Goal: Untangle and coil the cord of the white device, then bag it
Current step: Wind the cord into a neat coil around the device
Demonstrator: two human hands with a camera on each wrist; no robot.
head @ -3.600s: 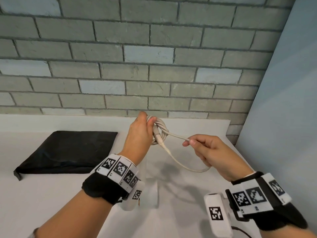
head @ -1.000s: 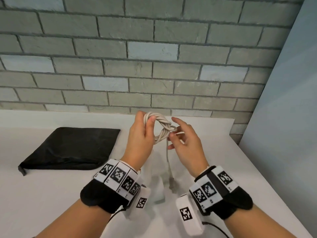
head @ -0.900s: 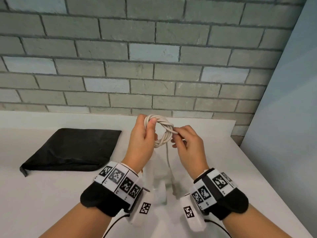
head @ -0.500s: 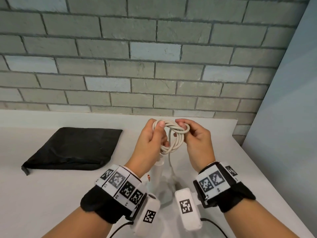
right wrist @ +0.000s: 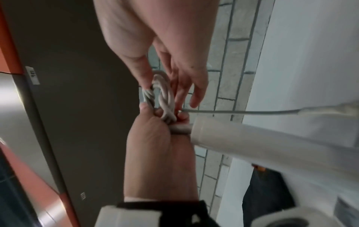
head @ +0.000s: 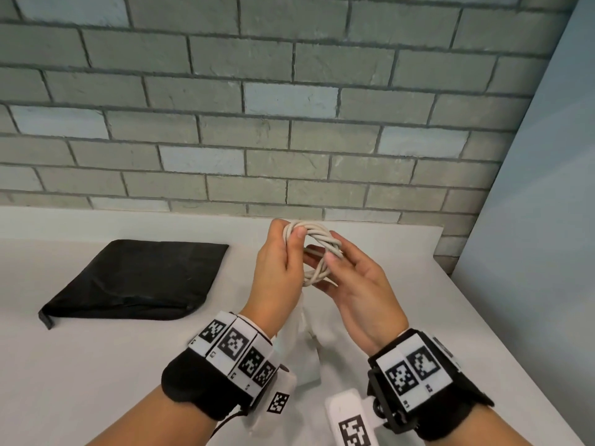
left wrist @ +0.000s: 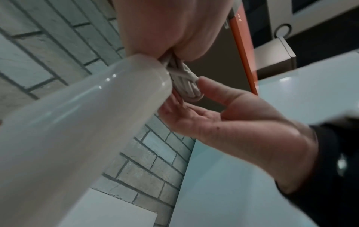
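The cream cord coil (head: 318,244) is held up above the white table (head: 96,365), between both hands. My left hand (head: 288,243) grips its top left side, thumb over the strands. My right hand (head: 326,268) is turned palm up and pinches the right side between thumb and nearly straight fingers. In the right wrist view a thin stretch of cord (right wrist: 233,111) runs from the coil (right wrist: 165,98) to the white device (right wrist: 262,147). The device (head: 306,346) sits below my hands, its glossy body (left wrist: 77,122) filling the left wrist view. The black bag (head: 135,278) lies flat at the left.
A grey brick wall (head: 289,140) runs along the table's far edge. A pale blue panel (head: 531,220) closes off the right side. The table's right edge (head: 502,336) slants down close to my right wrist.
My right hand has turned from knuckles-up to palm-up and its fingers have straightened along the coil. The loose hanging end of cord is no longer in sight. The left hand keeps its grip.
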